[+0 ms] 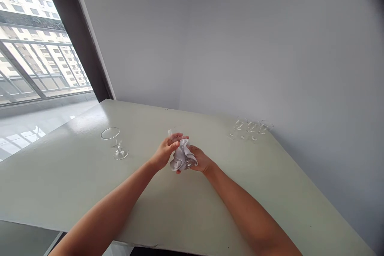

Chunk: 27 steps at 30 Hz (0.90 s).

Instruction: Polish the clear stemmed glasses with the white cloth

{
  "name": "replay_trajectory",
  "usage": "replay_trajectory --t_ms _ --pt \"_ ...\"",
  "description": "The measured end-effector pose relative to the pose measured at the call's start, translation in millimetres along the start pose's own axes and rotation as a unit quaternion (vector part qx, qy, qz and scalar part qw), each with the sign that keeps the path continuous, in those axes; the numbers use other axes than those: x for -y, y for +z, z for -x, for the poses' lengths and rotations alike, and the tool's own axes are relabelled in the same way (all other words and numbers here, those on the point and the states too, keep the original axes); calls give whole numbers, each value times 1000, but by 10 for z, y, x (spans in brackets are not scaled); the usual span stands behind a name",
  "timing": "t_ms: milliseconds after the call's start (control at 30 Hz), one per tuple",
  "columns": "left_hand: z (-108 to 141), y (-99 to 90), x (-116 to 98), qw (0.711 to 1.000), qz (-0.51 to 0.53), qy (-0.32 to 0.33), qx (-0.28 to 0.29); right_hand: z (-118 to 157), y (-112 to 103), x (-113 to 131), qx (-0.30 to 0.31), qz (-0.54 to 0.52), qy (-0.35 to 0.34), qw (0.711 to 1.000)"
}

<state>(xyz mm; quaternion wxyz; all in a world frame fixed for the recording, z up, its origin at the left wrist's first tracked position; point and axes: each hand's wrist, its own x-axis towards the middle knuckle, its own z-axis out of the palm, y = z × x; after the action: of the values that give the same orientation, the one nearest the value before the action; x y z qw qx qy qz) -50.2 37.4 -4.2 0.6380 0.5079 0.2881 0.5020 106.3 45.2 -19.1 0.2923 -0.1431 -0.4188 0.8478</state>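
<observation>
Above the middle of the table, a clear drinking glass [171, 132] is between my two hands, its bowl tipped to the far left. My left hand [164, 151] is closed round the bowl, fingers on its far side. A crumpled white cloth [181, 157] is bunched against the glass and hides much of it. My right hand [200, 159] is closed on the cloth at the right, near what looks like the glass's foot. To the left, apart from my hands, a clear stemmed glass [118, 145] stands upright on the table.
Three more clear glasses [251, 127] stand close together at the table's far right, near the wall [270, 56]. The pale green table [75, 184] ends at a front edge below my arms. A window [39, 48] with railings is at the far left.
</observation>
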Motion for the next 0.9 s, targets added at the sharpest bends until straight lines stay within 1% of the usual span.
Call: replay_trajectory --t_ms 67,133,200,267,300,333,367,400,433,467,533,567,600,633,667,733,767,800,833,900 --pt "-17 6 17 999 -1 9 -34 -14 -81 24 -26 24 1 999" --pt "-44 -3 24 998 7 6 -63 -34 -207 62 -66 53 2 996" --pt "-76 -40 17 995 33 -5 -89 -45 -347 113 -141 88 -15 986" --pt "-110 -111 1 990 73 -19 -121 -32 -447 182 -226 113 -54 966" --pt "-128 -154 -4 985 97 -29 -139 -14 -463 225 -257 130 -85 954" --pt "-145 -198 -6 979 120 -43 -158 11 -450 271 -270 157 -117 943" --pt "-161 -238 -1 972 141 -61 -175 40 -406 317 -265 201 -150 931" --pt "-174 -269 9 965 162 -80 -189 70 -335 359 -243 263 -178 916" --pt "-182 -289 25 958 183 -100 -197 97 -242 392 -210 343 -201 893" --pt "-186 -294 44 952 203 -115 -198 120 -137 415 -167 429 -213 862" --pt "-176 -267 81 947 234 -132 -176 144 66 425 -88 561 -218 794" --pt "-163 -238 94 947 244 -137 -156 147 144 415 -63 595 -218 771" --pt "-147 -204 100 948 250 -143 -136 146 198 399 -49 605 -217 764" --pt "-131 -167 99 948 255 -149 -117 140 226 379 -50 593 -218 774" --pt "-115 -131 91 948 260 -152 -102 132 228 357 -61 559 -218 798" --pt "-95 -68 58 949 270 -139 -87 102 174 307 -101 441 -210 867" --pt "-90 -43 37 951 272 -122 -85 78 130 278 -130 360 -210 900" --pt "-89 -21 16 954 270 -98 -86 46 85 244 -161 270 -213 925" --pt "-90 -3 -5 958 262 -71 -92 8 45 205 -192 178 -218 940" --pt "-93 29 -40 967 229 -11 -109 -76 -3 122 -238 24 -219 946"
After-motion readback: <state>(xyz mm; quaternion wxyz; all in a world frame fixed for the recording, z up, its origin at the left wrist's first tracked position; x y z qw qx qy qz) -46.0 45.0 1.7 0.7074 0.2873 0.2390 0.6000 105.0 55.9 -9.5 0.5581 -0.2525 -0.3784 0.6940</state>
